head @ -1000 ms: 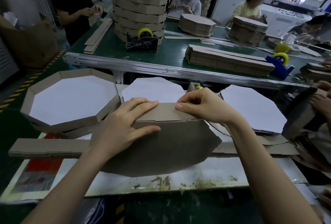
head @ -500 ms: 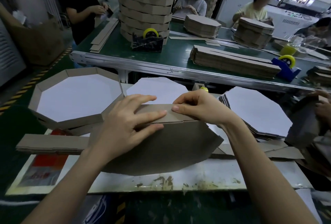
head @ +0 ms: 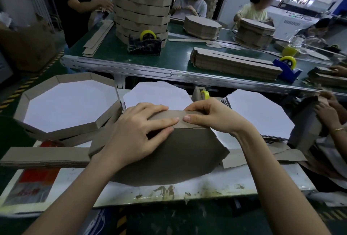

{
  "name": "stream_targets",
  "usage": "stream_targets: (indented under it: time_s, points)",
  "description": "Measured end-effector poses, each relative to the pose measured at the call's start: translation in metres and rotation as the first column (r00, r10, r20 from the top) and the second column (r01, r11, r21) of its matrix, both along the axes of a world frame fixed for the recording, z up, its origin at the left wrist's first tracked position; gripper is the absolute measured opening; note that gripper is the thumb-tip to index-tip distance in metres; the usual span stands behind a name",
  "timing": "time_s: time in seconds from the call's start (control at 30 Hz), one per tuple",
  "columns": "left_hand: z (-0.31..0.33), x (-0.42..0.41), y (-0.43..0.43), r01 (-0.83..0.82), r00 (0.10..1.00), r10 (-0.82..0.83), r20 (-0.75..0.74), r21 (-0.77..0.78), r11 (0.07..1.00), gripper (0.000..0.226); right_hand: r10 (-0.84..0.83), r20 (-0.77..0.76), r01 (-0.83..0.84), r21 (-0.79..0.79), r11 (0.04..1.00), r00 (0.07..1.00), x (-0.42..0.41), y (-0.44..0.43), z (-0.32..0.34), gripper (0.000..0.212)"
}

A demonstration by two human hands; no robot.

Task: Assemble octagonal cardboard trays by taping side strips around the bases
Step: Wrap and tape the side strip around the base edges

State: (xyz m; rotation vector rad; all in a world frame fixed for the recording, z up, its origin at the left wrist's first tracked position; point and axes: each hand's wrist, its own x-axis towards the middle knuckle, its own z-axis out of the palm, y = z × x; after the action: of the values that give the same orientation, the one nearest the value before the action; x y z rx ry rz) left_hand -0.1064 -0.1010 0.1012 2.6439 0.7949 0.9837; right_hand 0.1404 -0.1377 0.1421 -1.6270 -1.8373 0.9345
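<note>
Here, left hand [head: 135,137] pressing flat on side strip [head: 170,114], right hand [head: 212,118] pinching it

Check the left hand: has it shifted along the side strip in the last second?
Yes. The left hand slid right along the side strip toward the right hand, which held its distance from the right corner of the base.

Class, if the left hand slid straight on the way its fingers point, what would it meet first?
Probably the thumb of the right hand: the left hand lies on the side strip, fingers pointing at it across a small gap.
</note>
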Motion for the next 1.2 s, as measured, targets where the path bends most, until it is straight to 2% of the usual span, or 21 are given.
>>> stream_targets:
  time_s: [0.07, 0.13, 0.17, 0.23, 0.27, 0.33, 0.43, 0.6, 0.63, 0.73, 0.87, 1.0, 1.07, 1.2]
  points:
    - [0.003, 0.008, -0.002, -0.022, 1.0, 0.021, -0.022, -0.037, 0.999, 0.037, -0.017, -0.031, 0.016, -0.031, 0.999, 0.999, 0.011, 0.002, -0.004, 0.03]
    - [0.005, 0.011, 0.0, -0.021, 1.0, 0.021, -0.002, -0.103, 0.994, 0.037, -0.181, -0.135, 0.179, -0.029, 0.984, 0.974, 0.025, 0.011, -0.014, 0.03]
    - [0.006, 0.01, 0.002, -0.014, 0.999, 0.019, 0.029, -0.144, 0.989, 0.036, -0.32, -0.214, 0.319, -0.036, 0.947, 0.923, 0.033, 0.02, -0.022, 0.027]
    - [0.004, 0.007, 0.007, -0.003, 0.996, 0.018, 0.083, -0.182, 0.983, 0.038, -0.587, -0.308, 0.585, -0.11, 0.803, 0.748, 0.055, 0.04, -0.042, 0.021]
    - [0.003, 0.006, 0.009, 0.002, 0.995, 0.015, 0.095, -0.18, 0.984, 0.039, -0.678, -0.292, 0.664, -0.162, 0.73, 0.674, 0.067, 0.05, -0.052, 0.023]
    - [0.002, 0.008, 0.011, 0.016, 0.995, 0.002, 0.096, -0.183, 0.983, 0.036, -0.767, -0.184, 0.72, -0.267, 0.64, 0.614, 0.089, 0.066, -0.073, 0.027]
    - [-0.001, 0.012, 0.017, 0.024, 0.995, -0.004, 0.097, -0.209, 0.978, 0.034, -0.794, -0.026, 0.729, -0.38, 0.57, 0.607, 0.116, 0.082, -0.102, 0.029]
    - [-0.006, 0.013, 0.033, 0.015, 0.996, 0.005, 0.086, -0.229, 0.973, 0.028, -0.783, 0.106, 0.734, -0.444, 0.513, 0.612, 0.145, 0.112, -0.134, 0.029]
    - [-0.006, 0.013, 0.035, 0.018, 0.997, 0.0, 0.079, -0.232, 0.972, 0.027, -0.785, 0.121, 0.74, -0.444, 0.505, 0.608, 0.149, 0.117, -0.139, 0.027]
    - [-0.008, 0.015, 0.043, 0.013, 0.998, 0.004, 0.07, -0.247, 0.969, 0.029, -0.749, 0.133, 0.734, -0.37, 0.569, 0.649, 0.162, 0.136, -0.155, 0.037]
    - [-0.011, 0.017, 0.048, 0.015, 0.996, 0.008, 0.09, -0.249, 0.968, 0.031, -0.727, 0.137, 0.723, -0.33, 0.607, 0.672, 0.171, 0.153, -0.173, 0.042]
    - [-0.013, 0.018, 0.051, 0.003, 0.995, 0.021, 0.094, -0.247, 0.969, 0.032, -0.749, 0.275, 0.794, -0.301, 0.529, 0.603, 0.179, 0.168, -0.176, 0.03]
    - [-0.014, 0.019, 0.053, -0.003, 0.994, 0.03, 0.102, -0.248, 0.969, 0.031, -0.795, 0.221, 0.807, -0.352, 0.475, 0.564, 0.186, 0.172, -0.179, 0.029]
    - [-0.016, 0.019, 0.053, -0.016, 0.994, 0.04, 0.102, -0.231, 0.973, 0.031, -0.922, -0.028, 0.825, -0.436, 0.36, 0.387, 0.196, 0.167, -0.185, 0.021]
